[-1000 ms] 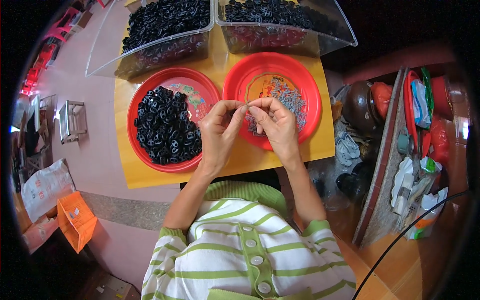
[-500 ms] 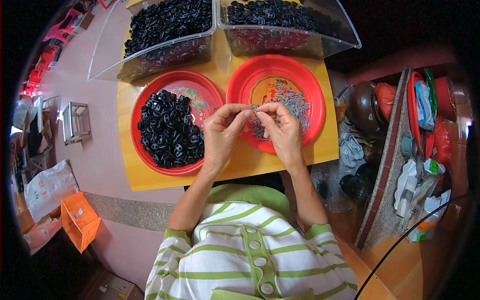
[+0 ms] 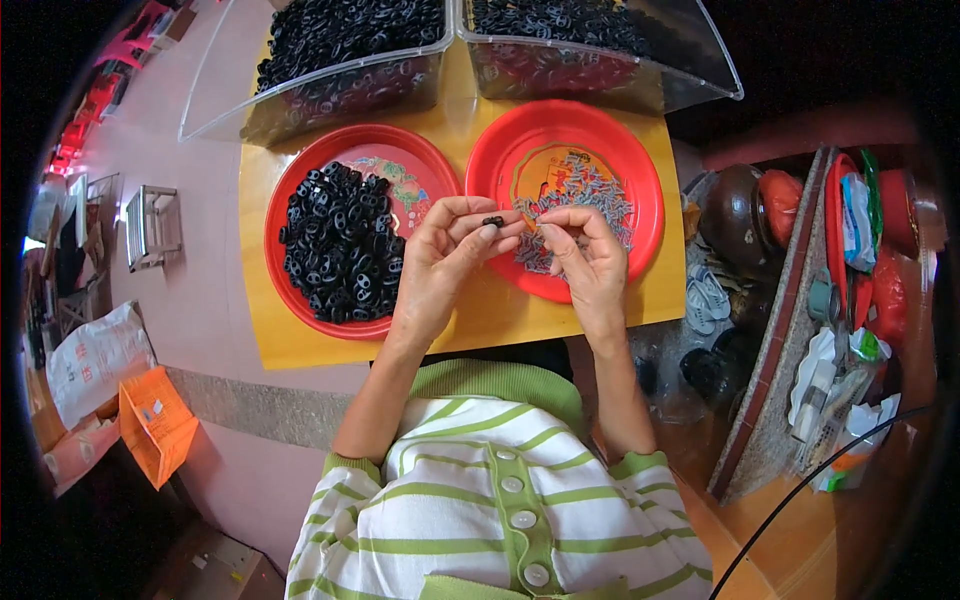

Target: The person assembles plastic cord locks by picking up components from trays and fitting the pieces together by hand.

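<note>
Between my left thumb and fingers is a small black plastic piece (image 3: 493,221). That left hand (image 3: 440,265) is closed on it, just above the gap between two red plates. My right hand (image 3: 590,265) has its thumb and forefinger pinched together close by, over the right plate; what they hold, if anything, is too small to make out. The left red plate (image 3: 318,150) carries a heap of black two-holed plastic pieces (image 3: 340,250). Scattered on the right red plate (image 3: 645,200) are many small, slim grey pieces (image 3: 595,195), partly hidden by my right hand.
Two clear plastic bins (image 3: 350,80) (image 3: 600,65) full of black pieces stand at the yellow table's (image 3: 255,300) far side. On the floor at left are a metal stool (image 3: 152,228) and an orange box (image 3: 157,428). A brown jar (image 3: 735,220) and slippers (image 3: 707,298) lie right.
My hands have drawn apart slightly from fingertips touching. The black piece now shows in my left fingers. The whole view has shifted a little.
</note>
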Motion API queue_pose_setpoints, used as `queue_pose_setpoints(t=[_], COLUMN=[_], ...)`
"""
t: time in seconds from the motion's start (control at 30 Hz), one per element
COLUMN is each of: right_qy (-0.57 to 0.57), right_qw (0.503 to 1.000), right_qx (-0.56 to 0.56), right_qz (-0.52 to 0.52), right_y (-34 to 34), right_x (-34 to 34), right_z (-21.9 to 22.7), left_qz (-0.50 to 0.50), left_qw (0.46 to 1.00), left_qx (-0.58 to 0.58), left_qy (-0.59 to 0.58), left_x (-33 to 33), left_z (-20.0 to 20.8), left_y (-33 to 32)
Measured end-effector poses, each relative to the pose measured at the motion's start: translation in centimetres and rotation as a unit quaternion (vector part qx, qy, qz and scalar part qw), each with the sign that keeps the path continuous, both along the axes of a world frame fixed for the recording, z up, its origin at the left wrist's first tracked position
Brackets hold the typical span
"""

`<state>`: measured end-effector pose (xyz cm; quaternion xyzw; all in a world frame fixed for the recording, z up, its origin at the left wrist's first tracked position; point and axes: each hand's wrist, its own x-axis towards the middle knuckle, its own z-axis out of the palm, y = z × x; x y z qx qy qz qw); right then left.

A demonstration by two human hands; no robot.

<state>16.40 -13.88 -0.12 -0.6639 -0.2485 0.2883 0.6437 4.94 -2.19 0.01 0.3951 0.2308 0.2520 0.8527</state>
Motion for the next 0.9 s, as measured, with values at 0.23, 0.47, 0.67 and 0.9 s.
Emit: queue_pose_setpoints(t=[0.23,0.47,0.67,0.9], right_qy=[-0.109,-0.029,0.012,0.002], right_qw=[0.993,0.996,0.995,0.991], right_qx=[0.033,0.047,0.062,0.056], right_qz=[0.035,0.076,0.083,0.122], right_y=[1.1,2.5,2.6,3.7], right_x=[-1.1,-2.0,-3.2,-4.3], right_z=[0.4,1.4,1.6,0.7], left_qz=[-0.021,-0.002,-0.03,0.008], left_qw=[0.998,0.998,0.995,0.998], left_qx=[-0.019,-0.05,-0.096,-0.055], left_qy=[0.049,0.034,-0.008,0.031], left_x=[-1.3,-3.1,-5.1,-6.8], left_z=[-0.5,0.1,0.3,0.7], left_y=[0.9,0.8,1.2,1.1])
